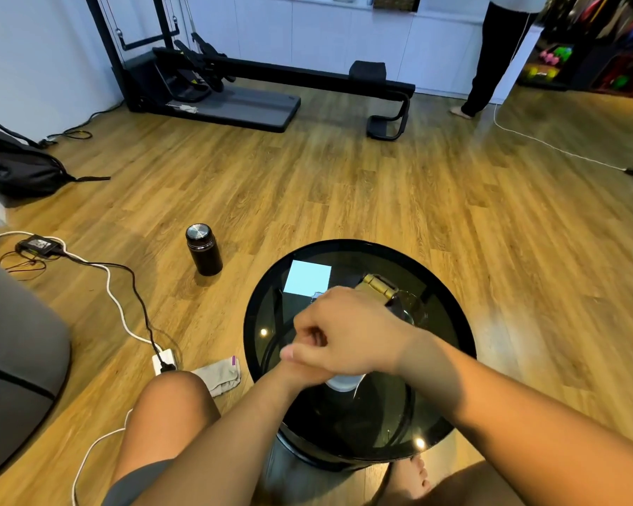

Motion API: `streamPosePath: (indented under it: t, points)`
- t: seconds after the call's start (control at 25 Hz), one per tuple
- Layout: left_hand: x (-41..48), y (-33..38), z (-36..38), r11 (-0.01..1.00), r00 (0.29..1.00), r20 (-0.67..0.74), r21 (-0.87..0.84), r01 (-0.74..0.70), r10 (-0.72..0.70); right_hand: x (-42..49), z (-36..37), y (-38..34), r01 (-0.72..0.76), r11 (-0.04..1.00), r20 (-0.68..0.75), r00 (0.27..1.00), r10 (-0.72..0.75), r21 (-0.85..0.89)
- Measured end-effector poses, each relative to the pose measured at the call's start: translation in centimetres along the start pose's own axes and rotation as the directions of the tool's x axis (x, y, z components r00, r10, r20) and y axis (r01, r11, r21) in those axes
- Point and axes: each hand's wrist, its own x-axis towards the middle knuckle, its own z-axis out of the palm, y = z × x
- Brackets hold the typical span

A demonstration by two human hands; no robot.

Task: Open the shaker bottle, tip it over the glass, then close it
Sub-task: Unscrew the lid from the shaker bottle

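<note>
Bottle point(344, 382) mostly hidden under right hand point(348, 332), fingers curled over top; left hand unseen. Risk: slipping, spilling on table point(450, 323).

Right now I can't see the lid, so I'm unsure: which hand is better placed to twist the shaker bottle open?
Right, probably. The right hand sits curled on top of the shaker bottle, whose pale base shows beneath. The left hand is mostly hidden underneath, likelier steadying.
</note>
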Motion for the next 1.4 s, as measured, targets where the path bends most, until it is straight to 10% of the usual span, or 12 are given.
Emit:
streamPosePath:
  t: [0.24, 0.52, 0.64, 0.84, 1.12, 1.28, 1.4]
  points:
    - [-0.4, 1.5, -0.9, 0.992, 0.998, -0.039, -0.112, -0.051, 0.047, 0.3, -1.4, 5.0, -0.550, 0.815, -0.023, 0.831, 0.556, -0.181]
    - [-0.4, 1.5, -0.4, 0.993, 0.994, 0.102, -0.114, -0.031, 0.043, 0.2, -0.2, 1.1, -0.039, 0.997, 0.012, 0.999, 0.038, 0.065]
    - [-0.6, 2.1, -0.8, 0.989, 0.999, 0.009, -0.139, -0.048, 0.050, -0.1, -1.8, 3.5, -0.199, 0.975, -0.174, 0.961, 0.215, 0.101]
    - [-0.6, 1.9, -0.9, 0.987, 0.998, -0.007, -0.148, -0.059, 0.059, -0.1, 0.4, 3.4, -0.508, 0.832, 0.026, 0.850, 0.526, -0.224]
    - [-0.6, 2.3, -0.9, 0.988, 0.994, -0.038, -0.109, -0.109, 0.106, -2.6, -1.1, 5.1, 0.052, 0.937, 0.076, 0.997, -0.027, -0.346]
    - [-0.9, 2.3, -0.7, 0.984, 0.988, -0.106, -0.124, -0.125, 0.112, -6.9, -1.5, 9.0, -0.099, 0.955, -0.337, 0.921, 0.193, 0.279]
    - [-1.1, 2.2, -0.5, 0.985, 0.984, -0.121, -0.095, -0.146, 0.134, -10.6, 0.7, 11.5, -0.109, 0.608, -0.317, 0.774, 0.548, 0.786]
